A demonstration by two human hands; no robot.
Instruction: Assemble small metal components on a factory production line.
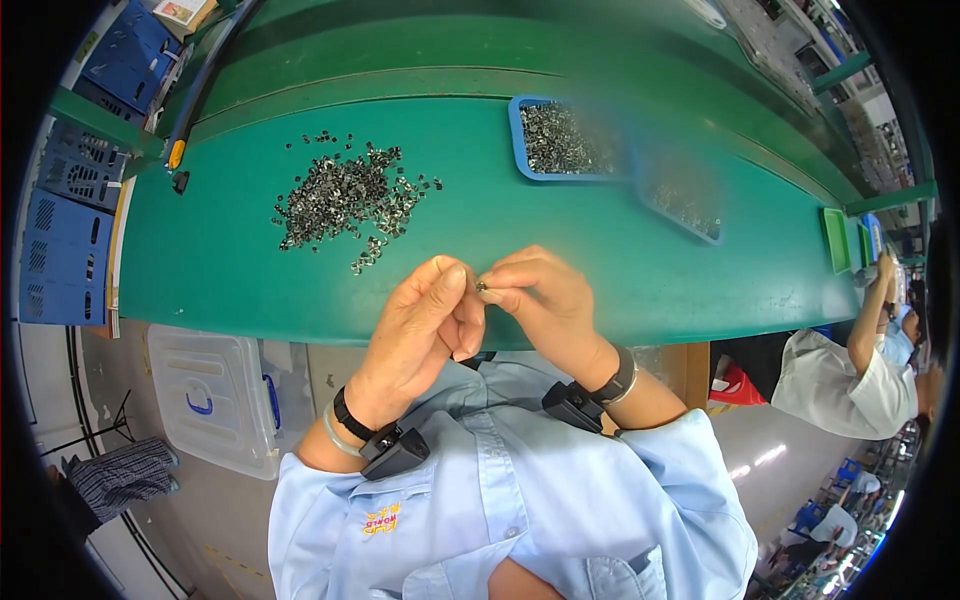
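My right hand (548,292) pinches a small dark, shiny metal part (483,286) between thumb and fingertips, above the near edge of the table. Close against it, my left hand (422,312) is closed, its thumb pressed to the curled index finger. What lies between those left fingertips, if anything, is too small to make out. Farther off to the left, a loose pile of small black and silver metal parts (340,200) is spread over the green tabletop (480,215). A few pieces lie scattered around the pile.
A blue tray (519,150) of similar parts stands at the back, with another tray (685,228) beside it, blurred. Green bins (836,240) sit at the right end. Blue crates (65,258) flank the table's left; a lidded clear box (210,395) stands below. Another person (840,385) is at right.
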